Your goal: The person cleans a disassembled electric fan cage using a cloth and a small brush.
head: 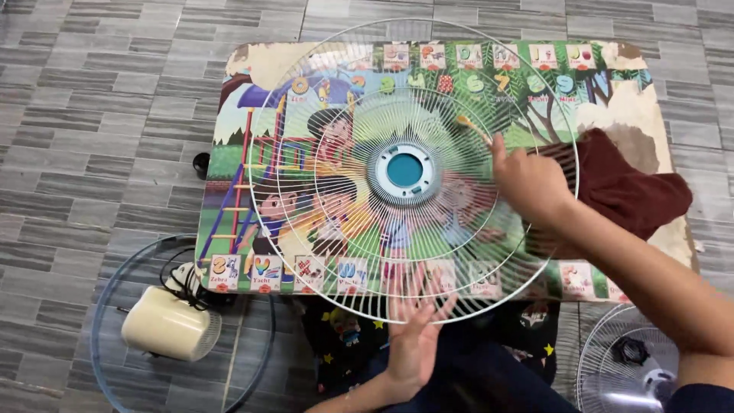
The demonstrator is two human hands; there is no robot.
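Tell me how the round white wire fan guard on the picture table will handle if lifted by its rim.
The round white wire fan guard is thin open wire, so probably light for its width. Its slender spokes may flex or wobble when lifted at one edge. It overhangs the colourful picture table near the left hand, so a push could tip it off.

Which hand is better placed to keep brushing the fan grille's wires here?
Probably the right hand: it holds the small brush against the white fan grille. The left hand lies flat on the near rim, apparently steadying it.
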